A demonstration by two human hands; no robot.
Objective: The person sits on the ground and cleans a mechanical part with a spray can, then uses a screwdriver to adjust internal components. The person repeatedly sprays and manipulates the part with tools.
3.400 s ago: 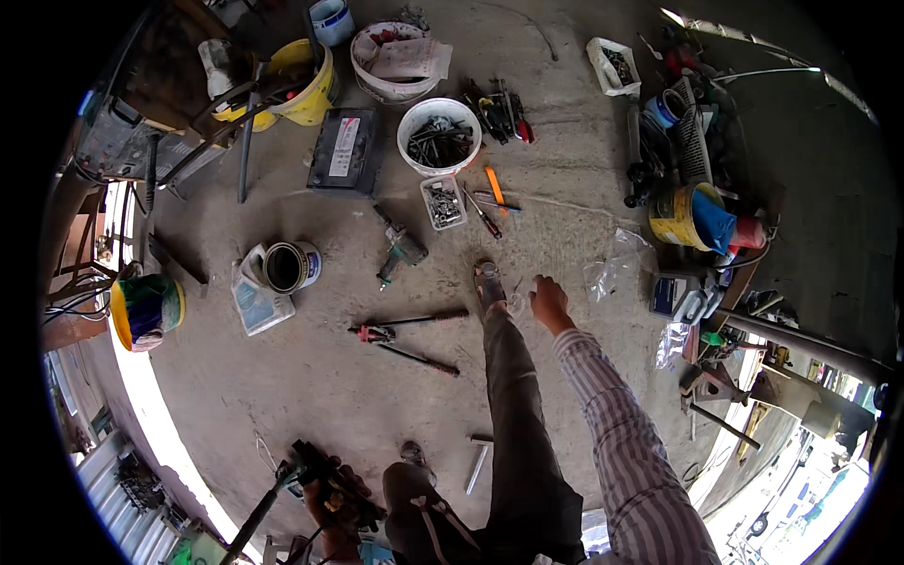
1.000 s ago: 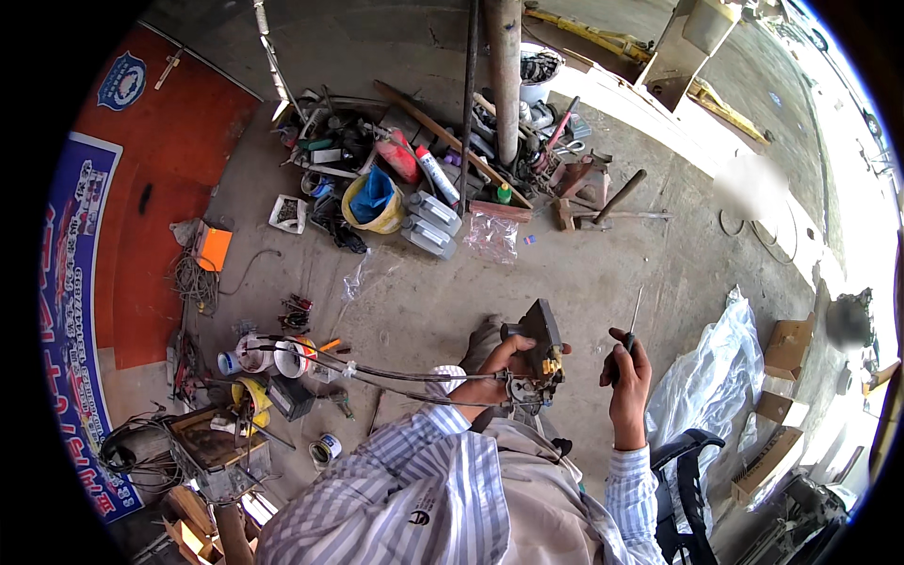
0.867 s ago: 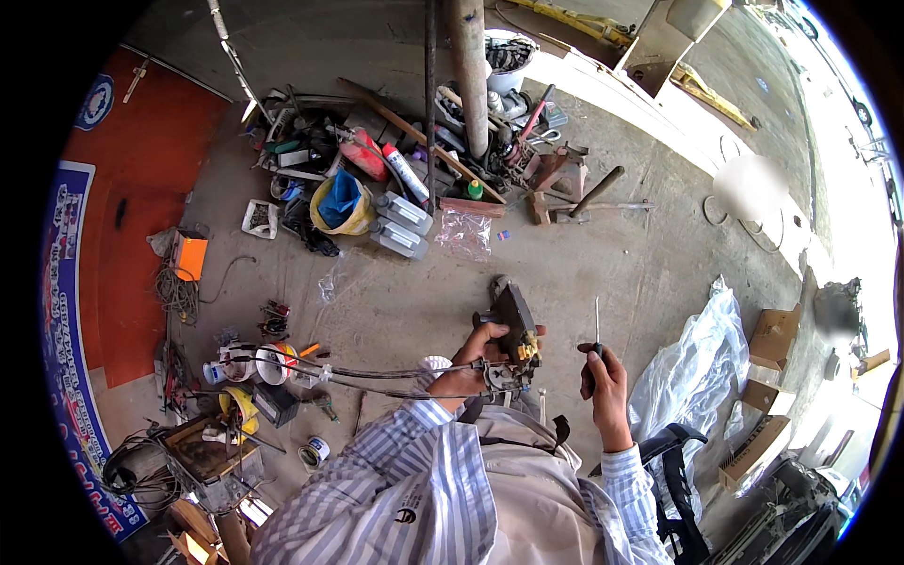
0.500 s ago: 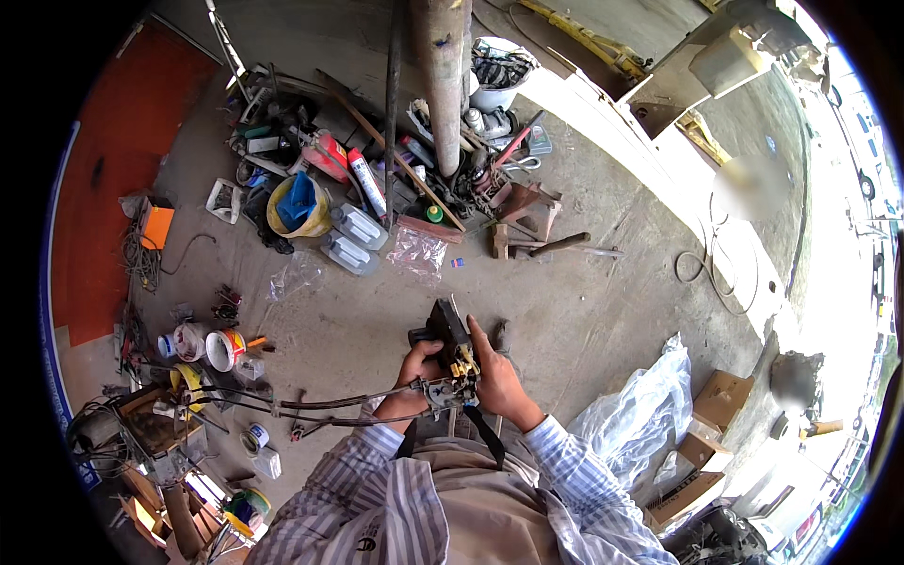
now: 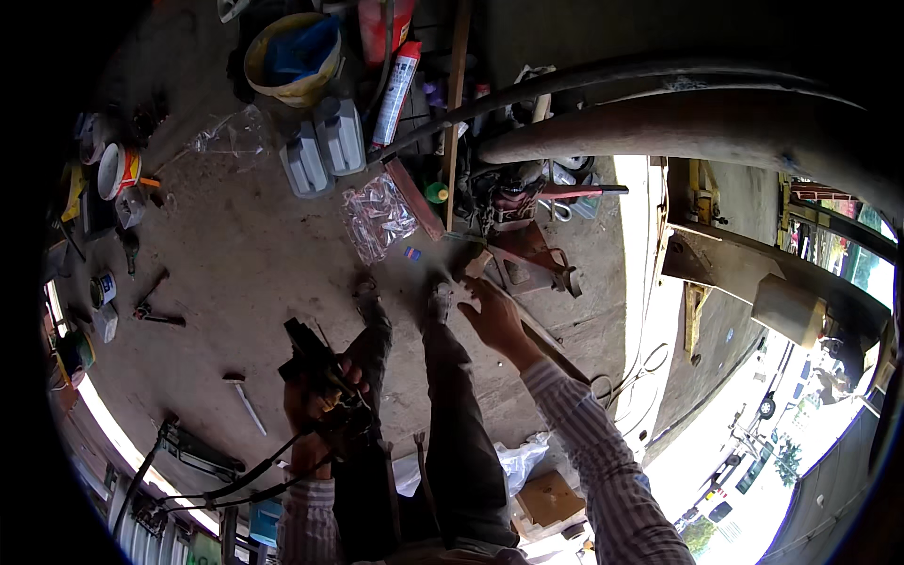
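Gripped in my left hand (image 5: 303, 407) at lower centre-left is a dark mechanical unit (image 5: 314, 352) with a long black body. Two black cables (image 5: 247, 482) trail from it toward the lower left. Shade hides most of its metal parts. My right hand (image 5: 496, 325) is stretched out over the floor, fingers apart and holding nothing visible. Just beyond its fingertips lies a wooden block-like piece (image 5: 478, 263), beside a rusty metal stand (image 5: 527, 256). Whether the fingertips touch the wood I cannot tell.
Two grey plastic jugs (image 5: 339, 137), a yellow bucket (image 5: 282, 89) and a spray can (image 5: 396, 94) stand ahead. A clear plastic bag (image 5: 377, 218) lies near my feet. A hammer (image 5: 245, 403) is at left. A thick pole (image 5: 659, 132) crosses the upper right.
My right hand has left the mechanical unit and reached forward toward the wooden piece. My left hand keeps the unit, now lower and farther left. The view has turned and come closer to the floor clutter.
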